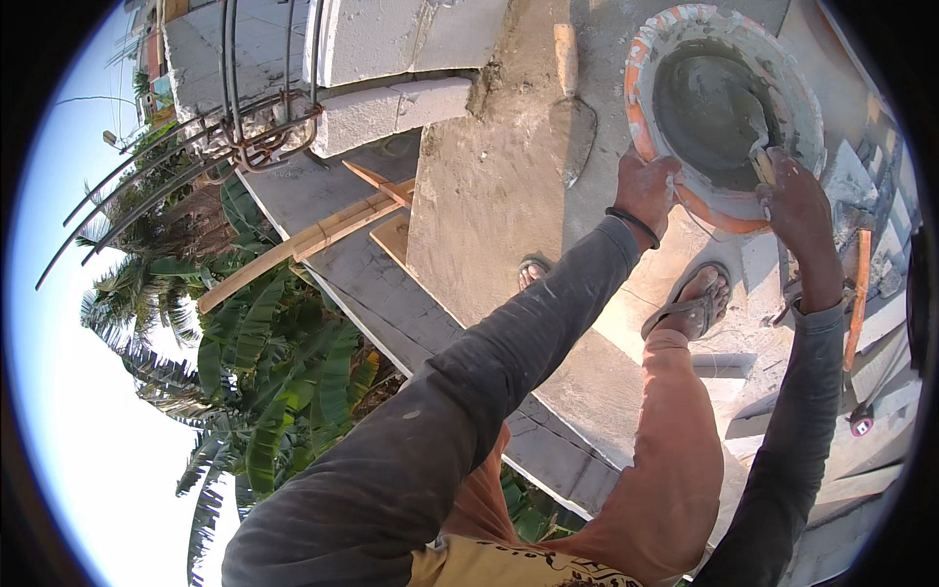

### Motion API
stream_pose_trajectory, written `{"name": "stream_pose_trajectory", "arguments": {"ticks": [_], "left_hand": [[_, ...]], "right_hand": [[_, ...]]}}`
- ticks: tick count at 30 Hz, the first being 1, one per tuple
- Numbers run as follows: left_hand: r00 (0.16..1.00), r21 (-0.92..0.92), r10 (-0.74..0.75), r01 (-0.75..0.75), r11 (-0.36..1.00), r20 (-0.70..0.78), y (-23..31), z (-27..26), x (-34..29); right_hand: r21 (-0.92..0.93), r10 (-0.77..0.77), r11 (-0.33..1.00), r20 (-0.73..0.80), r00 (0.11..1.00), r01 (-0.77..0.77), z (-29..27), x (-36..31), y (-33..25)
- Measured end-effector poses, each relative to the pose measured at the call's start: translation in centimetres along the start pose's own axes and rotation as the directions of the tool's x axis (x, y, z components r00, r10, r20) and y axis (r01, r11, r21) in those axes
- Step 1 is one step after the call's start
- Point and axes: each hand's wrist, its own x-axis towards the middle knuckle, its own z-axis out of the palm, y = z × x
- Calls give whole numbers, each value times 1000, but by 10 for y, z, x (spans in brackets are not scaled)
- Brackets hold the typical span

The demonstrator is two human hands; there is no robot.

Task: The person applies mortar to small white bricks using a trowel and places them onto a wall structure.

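one left grip: a bare hand with a dark wristband, clasping the near left rim of the basin.
one right grip: a bare hand, fingers wrapped about the wooden handle of a trowel, above the basin's near right side.
trowel blade: smeared grey, partly sunk in the wet mix, toward its right edge.
basin: round, orange, the rim crusted with pale splashes; it stands on the slab, just ahead of the right foot.
second tool: lies on the slab left of the basin, apart from it; wooden handle pointing away, blade coated grey.
person: dark grey sleeves with pale spots, orange trousers, sandals; the left foot mostly hidden by the left forearm.
right edge: pale broken pieces, a brown wooden handle, a small round red-and-black object.
upper left: white blocks, bent steel bars.
ledge: wooden strips crossing over it, broad green leaves below.
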Motion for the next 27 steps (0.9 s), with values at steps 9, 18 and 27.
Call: {"name": "stream_pose_trajectory", "arguments": {"ticks": [9, 18, 27], "left_hand": [[977, 82, -124, 111, 990, 172, 5, -49, 27], [924, 219, -173, 101, 971, 340, 21, -68, 26], [669, 758, -491, -169, 630, 558, 68, -90, -39]], "right_hand": [[-119, -278, 956, -70, 958, 269, 6, 9, -19], [-563, -408, 704, 178, 895, 433, 11, 33, -55], [-663, -376, 656, 127, 918, 361, -23, 26, -21]]}}
